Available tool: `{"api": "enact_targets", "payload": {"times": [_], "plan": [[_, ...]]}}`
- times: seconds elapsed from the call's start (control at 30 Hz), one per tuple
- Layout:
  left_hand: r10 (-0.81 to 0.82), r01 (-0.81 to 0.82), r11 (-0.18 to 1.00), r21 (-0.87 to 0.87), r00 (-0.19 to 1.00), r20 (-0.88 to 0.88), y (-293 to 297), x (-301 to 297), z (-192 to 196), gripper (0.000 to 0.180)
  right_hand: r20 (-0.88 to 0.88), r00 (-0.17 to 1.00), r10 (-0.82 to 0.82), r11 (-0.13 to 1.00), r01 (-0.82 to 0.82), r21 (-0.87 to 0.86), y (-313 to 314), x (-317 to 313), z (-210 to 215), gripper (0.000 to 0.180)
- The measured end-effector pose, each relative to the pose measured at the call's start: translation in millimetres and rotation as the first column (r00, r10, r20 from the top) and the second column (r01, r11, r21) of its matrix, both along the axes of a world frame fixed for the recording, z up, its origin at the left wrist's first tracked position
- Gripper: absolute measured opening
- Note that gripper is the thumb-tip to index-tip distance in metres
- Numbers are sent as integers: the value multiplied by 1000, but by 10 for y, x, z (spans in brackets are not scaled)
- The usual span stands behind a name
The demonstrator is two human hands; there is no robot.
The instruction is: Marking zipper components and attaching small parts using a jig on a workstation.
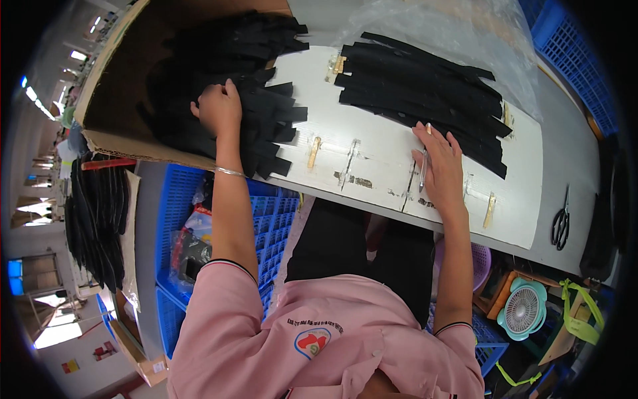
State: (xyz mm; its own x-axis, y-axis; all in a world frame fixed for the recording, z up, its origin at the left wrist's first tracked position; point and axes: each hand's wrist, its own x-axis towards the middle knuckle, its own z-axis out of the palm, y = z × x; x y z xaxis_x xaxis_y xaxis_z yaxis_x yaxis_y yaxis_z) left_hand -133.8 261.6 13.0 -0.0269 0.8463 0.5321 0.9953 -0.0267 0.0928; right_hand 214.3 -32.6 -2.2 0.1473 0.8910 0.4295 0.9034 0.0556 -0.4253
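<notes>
My left hand (221, 108) is over a heap of black fabric strips (266, 106) at the mouth of a cardboard box. Its fingers curl inward, and whatever they pinch is hidden against the black cloth. My right hand (441, 166) holds a slim, pale pen-like stick (424, 163) between thumb and fingers. Its fingertips are at the lower edge of a second bundle of black strips (422, 90), which lies side by side across a white board (379, 156). Pieces of yellowish tape and dark marks show on the board.
The cardboard box (153, 154) stands at the left of the grey table. Black-handled scissors (561, 223) lie at the right. Clear plastic film (458, 30) covers the back. Blue crates (179, 219) stand below, with a small turquoise fan (523, 310) at lower right.
</notes>
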Motion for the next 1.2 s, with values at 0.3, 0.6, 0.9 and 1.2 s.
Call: {"api": "enact_targets", "payload": {"times": [0.3, 0.6, 0.9, 1.2], "plan": [[-390, 341, 913, 225, 891, 231, -576, 54, 82, 26, -20, 998, 58, 998, -58, -8, -57, 9, 14, 47], [-662, 682, 726, -91, 728, 177, -1313, -34, -74, 43, 92, 996, -11, 999, 14, -29, -414, -374, 22, 46], [-539, 521, 838, 163, 836, 99, -477, 307, 156, 41, 107, 993, -44, 999, 44, 2, -441, -382, 15, 43], [-419, 418, 908, -22, 908, -28, -509, 249, -147, 33, 32, 999, -41, 999, 41, 1, -461, -352, 7, 44]]}}
